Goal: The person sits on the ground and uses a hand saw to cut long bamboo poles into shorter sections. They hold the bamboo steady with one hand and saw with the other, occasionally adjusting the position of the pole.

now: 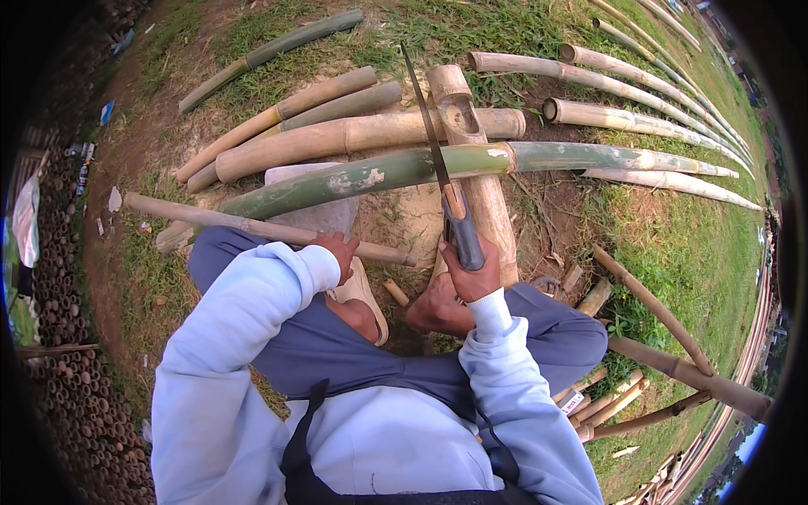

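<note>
My right hand [473, 273] is closed round the dark handle of a hand saw [431, 139], whose long blade points away from me and lies across a green bamboo pole [379, 171]. The pole stretches from the left past my knee to the far right. It rests across a pale, notched bamboo post [488, 206] near the saw. My left hand [338, 254] is closed on a thin tan bamboo stick [269, 229], which lies nearly level in front of my left knee. Some of that hand's fingers are hidden.
Behind the green pole lie thick tan bamboo lengths [337, 135] and another green piece [278, 52]. Several long poles [640, 118] fan out on the right. A bamboo frame [673, 370] stands by my right knee. Stacked cut bamboo [93, 429] fills the left edge.
</note>
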Motion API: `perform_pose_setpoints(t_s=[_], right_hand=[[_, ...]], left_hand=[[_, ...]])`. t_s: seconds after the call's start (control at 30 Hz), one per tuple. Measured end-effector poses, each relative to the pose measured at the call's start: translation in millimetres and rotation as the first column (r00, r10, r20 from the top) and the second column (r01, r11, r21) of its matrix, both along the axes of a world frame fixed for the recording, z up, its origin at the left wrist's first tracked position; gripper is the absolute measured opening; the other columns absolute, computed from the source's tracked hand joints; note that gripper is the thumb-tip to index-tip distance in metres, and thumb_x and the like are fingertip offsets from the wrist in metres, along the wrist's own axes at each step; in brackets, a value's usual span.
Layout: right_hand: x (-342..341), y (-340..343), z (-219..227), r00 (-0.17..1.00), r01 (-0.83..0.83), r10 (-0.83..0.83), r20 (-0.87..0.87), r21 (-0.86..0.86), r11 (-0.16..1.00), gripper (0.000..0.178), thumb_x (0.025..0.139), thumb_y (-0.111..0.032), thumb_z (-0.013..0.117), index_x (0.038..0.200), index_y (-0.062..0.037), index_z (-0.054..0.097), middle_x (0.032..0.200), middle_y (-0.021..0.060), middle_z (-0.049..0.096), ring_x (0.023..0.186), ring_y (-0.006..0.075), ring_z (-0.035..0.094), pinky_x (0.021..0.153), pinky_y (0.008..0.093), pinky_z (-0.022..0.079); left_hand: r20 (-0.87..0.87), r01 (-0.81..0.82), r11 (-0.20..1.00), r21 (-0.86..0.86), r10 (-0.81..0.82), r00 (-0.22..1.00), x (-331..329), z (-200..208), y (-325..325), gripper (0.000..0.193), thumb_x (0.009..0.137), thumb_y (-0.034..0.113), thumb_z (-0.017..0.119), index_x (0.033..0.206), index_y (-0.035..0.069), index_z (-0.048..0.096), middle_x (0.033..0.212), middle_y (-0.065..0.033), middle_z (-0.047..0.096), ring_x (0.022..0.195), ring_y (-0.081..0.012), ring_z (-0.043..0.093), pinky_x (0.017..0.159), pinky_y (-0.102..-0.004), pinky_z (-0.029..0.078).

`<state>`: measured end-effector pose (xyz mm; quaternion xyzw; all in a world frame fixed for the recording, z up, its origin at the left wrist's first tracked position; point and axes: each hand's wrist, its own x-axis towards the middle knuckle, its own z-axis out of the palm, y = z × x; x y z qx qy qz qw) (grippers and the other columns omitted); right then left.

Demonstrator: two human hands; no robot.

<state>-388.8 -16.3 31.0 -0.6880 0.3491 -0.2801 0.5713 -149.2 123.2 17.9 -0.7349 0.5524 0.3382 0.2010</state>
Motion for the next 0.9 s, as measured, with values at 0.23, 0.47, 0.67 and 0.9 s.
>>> perform_pose_setpoints(t_s=[0.23,0.47,0.67,0.9], right_hand=[[-3.0,-2.1,-1.6,0.998,0.008,-0.011,-0.064,-0.047,0.999,0.019,0.09,-0.007,0.077,0.103,0.0017,0.067,0.076,0.004,0.061,0.071,0.0101,0.054,0.067,0.0302,0.049],[0.5,3.0,7.3,0.995,0.02,-0.017,-0.098,0.025,0.999,0.023,0.09,-0.011,0.082,0.097,0.001,0.064,0.08,-0.001,0.061,0.073,0.0085,0.054,0.067,0.0266,0.048],[5.5,9.0,2.2,0.994,0.066,-0.07,-0.078,-0.058,0.996,0.026,0.091,-0.006,0.076,0.113,0.0032,0.066,0.084,0.0044,0.066,0.077,0.0107,0.058,0.073,0.0286,0.051],[12.3,-8.4,12.9,0.997,0.03,-0.034,-0.064,-0.064,0.997,0.022,0.089,-0.006,0.074,0.108,0.0016,0.065,0.076,0.0146,0.064,0.068,0.0192,0.059,0.068,0.0352,0.051]], left_hand=[[-0.095,-0.012,0.91,-0.414,-0.031,0.995,7.0,-15.9,-15.4,0.034,0.093,0.016,0.066,0.125,0.006,0.06,0.12,-0.0181,0.066,0.108,-0.0418,0.067,0.087,-0.0515,0.056],[0.035,0.018,0.582,-0.813,0.018,0.999,14.1,-4.3,-107.5,0.056,0.081,0.028,0.081,0.127,0.006,0.058,0.12,-0.015,0.062,0.11,-0.0353,0.063,0.095,-0.045,0.049],[0.18,-0.002,0.837,-0.547,0.12,0.976,4.0,-25.6,-171.2,0.08,0.071,0.044,0.088,0.131,0.004,0.053,0.124,-0.0151,0.062,0.118,-0.0314,0.06,0.105,-0.0421,0.043],[0.121,-0.041,0.883,-0.468,0.11,0.987,13.1,-29.1,-185.9,0.076,0.075,0.047,0.085,0.127,0.002,0.053,0.119,-0.0207,0.07,0.112,-0.0361,0.069,0.097,-0.0447,0.054]])
